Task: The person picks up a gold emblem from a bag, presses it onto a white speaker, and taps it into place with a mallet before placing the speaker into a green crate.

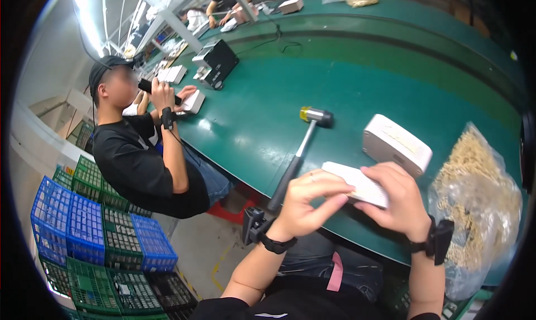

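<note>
Seated worker right at the green-topped table (268, 94), dark jeans, pink fabric strip (335, 272) at the waist; black wrist strap (279, 245) on the left, another with a black box-shaped device (441, 241) on the right; both forearms reach in over the table edge.

Right hand (397, 194) grasps a white, flat-faced rectangular block (345, 172), thumb on its near side, fingers over the far end; left hand (307, 200) has thumb and index fingertips brought together at the block's face; can't tell whether a tiny piece is pinched there; block is held tilted just above the near table edge, between the hands.

Right of it, a crumpled clear plastic bag (474, 200) full of small tan pieces; just beyond the right hand, a white, rounded-corner rectangular casing (397, 144) standing on its long side; left of that, a mallet (304, 143) with black grip, silver shaft, yellow-and-dark head, lying slantwise, grip toward the left hand.

Further left, a co-worker (139, 164) in black cap and T-shirt, holding a black cylindrical tool (146, 85) near the face, other hand at a white box (194, 102); stacked blue and green plastic crates (84, 225) behind; black box-shaped machine (218, 63) past them; more people (226, 5) at the far end.
</note>
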Demonstrator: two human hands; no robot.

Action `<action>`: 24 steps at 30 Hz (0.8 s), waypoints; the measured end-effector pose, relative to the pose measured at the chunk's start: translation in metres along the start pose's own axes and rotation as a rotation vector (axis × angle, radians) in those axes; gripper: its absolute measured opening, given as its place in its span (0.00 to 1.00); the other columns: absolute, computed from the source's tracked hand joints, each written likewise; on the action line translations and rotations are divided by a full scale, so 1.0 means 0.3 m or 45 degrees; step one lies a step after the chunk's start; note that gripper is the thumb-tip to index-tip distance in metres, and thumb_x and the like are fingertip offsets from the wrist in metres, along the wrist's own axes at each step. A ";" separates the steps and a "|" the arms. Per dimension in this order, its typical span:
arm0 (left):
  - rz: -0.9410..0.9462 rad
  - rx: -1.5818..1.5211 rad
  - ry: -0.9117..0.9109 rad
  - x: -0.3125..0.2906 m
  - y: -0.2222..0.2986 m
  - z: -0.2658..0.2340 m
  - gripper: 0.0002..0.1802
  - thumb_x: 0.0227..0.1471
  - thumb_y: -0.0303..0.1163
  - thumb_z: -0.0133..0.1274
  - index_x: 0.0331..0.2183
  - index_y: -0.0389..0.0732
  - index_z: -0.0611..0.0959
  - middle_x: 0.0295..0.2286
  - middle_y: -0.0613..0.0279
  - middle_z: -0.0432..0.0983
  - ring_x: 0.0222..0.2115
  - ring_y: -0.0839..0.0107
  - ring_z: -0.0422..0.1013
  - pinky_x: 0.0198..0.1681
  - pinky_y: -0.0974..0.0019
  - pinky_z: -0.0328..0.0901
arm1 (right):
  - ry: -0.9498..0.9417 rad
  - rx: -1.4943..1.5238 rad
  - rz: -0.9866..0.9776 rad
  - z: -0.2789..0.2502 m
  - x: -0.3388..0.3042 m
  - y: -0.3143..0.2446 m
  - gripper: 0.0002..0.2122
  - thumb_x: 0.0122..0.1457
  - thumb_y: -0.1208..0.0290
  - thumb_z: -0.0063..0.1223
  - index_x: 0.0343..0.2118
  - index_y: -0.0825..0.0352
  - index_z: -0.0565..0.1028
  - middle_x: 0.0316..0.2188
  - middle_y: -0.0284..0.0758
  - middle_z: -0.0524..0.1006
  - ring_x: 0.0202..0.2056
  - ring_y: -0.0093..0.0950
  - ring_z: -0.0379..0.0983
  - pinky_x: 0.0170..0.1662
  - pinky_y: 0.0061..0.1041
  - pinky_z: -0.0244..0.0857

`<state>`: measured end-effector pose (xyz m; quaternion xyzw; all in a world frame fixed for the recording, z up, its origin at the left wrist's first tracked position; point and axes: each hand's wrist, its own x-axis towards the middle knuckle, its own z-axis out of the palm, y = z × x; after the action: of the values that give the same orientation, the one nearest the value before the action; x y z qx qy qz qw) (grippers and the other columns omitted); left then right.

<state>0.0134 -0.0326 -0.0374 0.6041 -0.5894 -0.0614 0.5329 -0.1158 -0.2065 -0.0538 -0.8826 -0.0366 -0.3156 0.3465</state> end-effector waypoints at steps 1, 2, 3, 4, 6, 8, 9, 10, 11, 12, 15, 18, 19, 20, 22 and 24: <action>-0.055 -0.107 0.059 -0.006 0.004 0.005 0.10 0.45 0.18 0.56 0.34 0.32 0.84 0.30 0.56 0.79 0.29 0.68 0.74 0.35 0.69 0.67 | -0.013 0.007 -0.016 -0.009 0.000 -0.002 0.25 0.39 0.68 0.68 0.41 0.72 0.74 0.35 0.44 0.76 0.38 0.43 0.73 0.43 0.35 0.68; -0.116 -0.209 0.116 -0.017 0.007 0.000 0.10 0.46 0.17 0.55 0.34 0.30 0.83 0.31 0.55 0.78 0.29 0.68 0.74 0.36 0.70 0.67 | -0.026 0.020 -0.034 -0.011 -0.001 -0.006 0.24 0.39 0.68 0.69 0.41 0.72 0.74 0.35 0.44 0.77 0.38 0.42 0.74 0.43 0.35 0.68; -0.178 -0.307 0.174 -0.026 0.012 -0.008 0.09 0.48 0.16 0.53 0.35 0.29 0.83 0.31 0.54 0.78 0.30 0.68 0.74 0.36 0.70 0.67 | 0.001 0.007 -0.040 -0.019 -0.006 -0.005 0.24 0.39 0.68 0.69 0.41 0.72 0.74 0.35 0.44 0.77 0.38 0.42 0.74 0.43 0.35 0.68; -0.156 -0.301 0.157 -0.038 0.027 -0.022 0.09 0.48 0.16 0.53 0.35 0.29 0.83 0.31 0.54 0.78 0.30 0.68 0.74 0.36 0.70 0.67 | -0.030 0.002 -0.039 -0.033 -0.011 -0.006 0.24 0.39 0.68 0.68 0.40 0.72 0.74 0.35 0.44 0.77 0.38 0.42 0.74 0.42 0.35 0.68; -0.287 -0.335 0.179 -0.073 0.059 -0.055 0.10 0.50 0.15 0.52 0.36 0.29 0.83 0.33 0.53 0.78 0.31 0.70 0.74 0.35 0.71 0.68 | -0.094 -0.006 -0.038 -0.053 -0.026 -0.005 0.22 0.40 0.68 0.68 0.39 0.71 0.75 0.34 0.44 0.77 0.37 0.42 0.74 0.42 0.34 0.69; -0.345 -0.273 0.160 -0.107 0.088 -0.104 0.09 0.52 0.15 0.51 0.37 0.28 0.82 0.33 0.53 0.77 0.32 0.71 0.74 0.35 0.72 0.68 | -0.052 -0.001 -0.043 -0.061 -0.051 -0.019 0.22 0.40 0.68 0.68 0.39 0.71 0.75 0.34 0.43 0.77 0.37 0.41 0.74 0.42 0.34 0.69; -0.330 -0.196 0.133 -0.122 0.088 -0.128 0.09 0.52 0.14 0.51 0.37 0.27 0.82 0.32 0.53 0.77 0.31 0.70 0.74 0.36 0.72 0.68 | -0.033 0.010 -0.045 -0.069 -0.060 -0.008 0.21 0.40 0.68 0.67 0.39 0.71 0.75 0.33 0.43 0.77 0.37 0.41 0.74 0.42 0.34 0.69; -0.356 -0.116 0.124 -0.137 0.100 -0.152 0.09 0.52 0.15 0.50 0.36 0.27 0.82 0.31 0.53 0.77 0.31 0.70 0.73 0.35 0.72 0.67 | -0.016 0.019 -0.039 -0.080 -0.072 0.001 0.20 0.41 0.68 0.67 0.38 0.70 0.76 0.33 0.43 0.77 0.37 0.41 0.74 0.42 0.34 0.69; -0.387 -0.026 0.134 -0.160 0.105 -0.182 0.09 0.52 0.15 0.50 0.36 0.27 0.82 0.31 0.53 0.76 0.31 0.69 0.73 0.35 0.72 0.67 | 0.005 -0.007 -0.056 -0.068 -0.069 0.010 0.20 0.41 0.68 0.67 0.38 0.70 0.76 0.33 0.43 0.77 0.37 0.41 0.74 0.42 0.34 0.69; -0.388 0.044 0.155 -0.182 0.096 -0.208 0.09 0.50 0.15 0.51 0.35 0.27 0.82 0.31 0.53 0.76 0.31 0.69 0.73 0.35 0.71 0.67 | -0.010 0.064 -0.058 -0.051 -0.072 0.003 0.20 0.41 0.68 0.66 0.38 0.70 0.75 0.33 0.43 0.77 0.37 0.41 0.74 0.42 0.34 0.69; -0.365 0.173 0.164 -0.156 0.061 -0.258 0.09 0.46 0.14 0.52 0.34 0.28 0.82 0.31 0.53 0.76 0.31 0.68 0.73 0.36 0.70 0.67 | -0.048 0.143 -0.016 -0.035 -0.037 0.000 0.20 0.41 0.68 0.66 0.39 0.70 0.75 0.34 0.43 0.77 0.37 0.40 0.75 0.43 0.33 0.69; -0.206 0.277 0.131 -0.086 0.022 -0.230 0.13 0.41 0.13 0.57 0.34 0.32 0.84 0.29 0.54 0.78 0.31 0.67 0.74 0.35 0.70 0.67 | -0.080 0.262 0.109 -0.029 -0.024 0.001 0.20 0.40 0.70 0.66 0.39 0.69 0.75 0.38 0.42 0.76 0.40 0.39 0.75 0.45 0.31 0.69; -0.161 0.259 0.094 -0.049 0.030 -0.201 0.14 0.39 0.13 0.57 0.34 0.33 0.85 0.28 0.54 0.78 0.30 0.67 0.74 0.34 0.69 0.67 | -0.122 0.294 0.184 -0.037 -0.025 0.010 0.20 0.40 0.70 0.66 0.39 0.69 0.75 0.38 0.42 0.76 0.40 0.39 0.75 0.45 0.31 0.69; -0.099 0.242 0.056 -0.001 0.036 -0.170 0.16 0.37 0.12 0.58 0.34 0.34 0.85 0.28 0.55 0.78 0.30 0.66 0.73 0.33 0.69 0.67 | -0.080 0.347 0.201 -0.042 -0.022 0.028 0.21 0.40 0.70 0.67 0.40 0.69 0.75 0.40 0.42 0.77 0.42 0.37 0.75 0.46 0.31 0.69; 0.090 0.444 -0.136 0.081 0.049 -0.134 0.17 0.36 0.13 0.59 0.34 0.35 0.85 0.29 0.57 0.77 0.30 0.64 0.73 0.32 0.67 0.68 | -0.053 0.410 0.248 -0.020 -0.053 0.042 0.23 0.40 0.71 0.68 0.42 0.69 0.74 0.42 0.41 0.77 0.44 0.36 0.75 0.48 0.30 0.68; 0.122 0.432 -0.221 0.103 0.046 -0.107 0.17 0.35 0.14 0.59 0.34 0.35 0.85 0.29 0.58 0.77 0.30 0.63 0.73 0.32 0.66 0.68 | 0.041 0.491 0.277 0.001 -0.077 0.063 0.25 0.39 0.72 0.69 0.44 0.68 0.73 0.45 0.42 0.76 0.47 0.36 0.74 0.50 0.31 0.67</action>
<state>0.0363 -0.0348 0.0033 0.6490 -0.6630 0.0125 0.3730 -0.1286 -0.2170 -0.0785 -0.7936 0.0046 -0.2774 0.5415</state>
